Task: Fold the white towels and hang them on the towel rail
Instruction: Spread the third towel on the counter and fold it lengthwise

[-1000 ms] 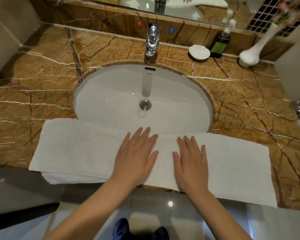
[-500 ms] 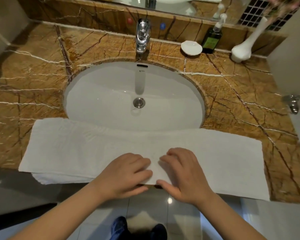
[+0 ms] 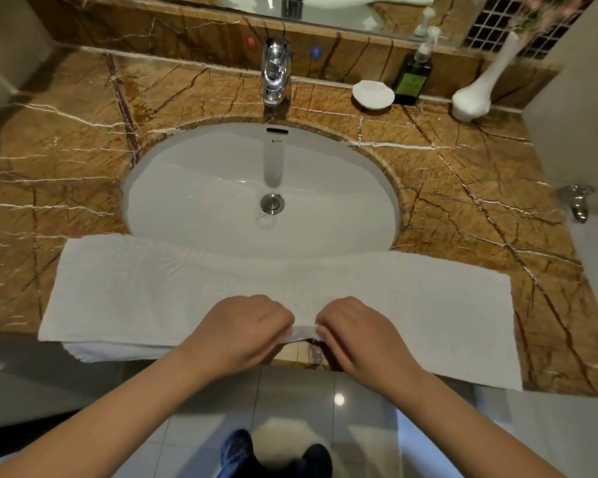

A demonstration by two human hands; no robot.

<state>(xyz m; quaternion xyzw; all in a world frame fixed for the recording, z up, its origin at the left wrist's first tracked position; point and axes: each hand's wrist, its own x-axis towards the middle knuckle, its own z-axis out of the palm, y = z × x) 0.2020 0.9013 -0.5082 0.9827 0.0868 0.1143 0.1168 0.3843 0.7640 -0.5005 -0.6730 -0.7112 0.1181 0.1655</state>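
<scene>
A long white towel [image 3: 128, 294], folded into a strip, lies along the front edge of the brown marble counter [image 3: 56, 157] and over the near rim of the sink [image 3: 201, 188]. My left hand [image 3: 246, 326] and my right hand [image 3: 353, 331] sit side by side at the middle of the towel's near edge. Both have their fingers curled and pinch that edge, which is lifted slightly off the counter between them. A second folded layer of towel [image 3: 94, 353] sticks out below at the left. No towel rail is in view.
A chrome tap [image 3: 275, 74] stands behind the sink. A white soap dish [image 3: 373, 94], a dark green pump bottle [image 3: 413, 75] and a white vase [image 3: 477, 94] line the back right. A metal fitting [image 3: 577, 201] juts from the right wall. Tiled floor and my shoes [image 3: 277, 453] lie below.
My hands went from lying flat on the middle of the towel to sliding back to its near edge, curling and pinching it. The edge now lifts slightly between them.
</scene>
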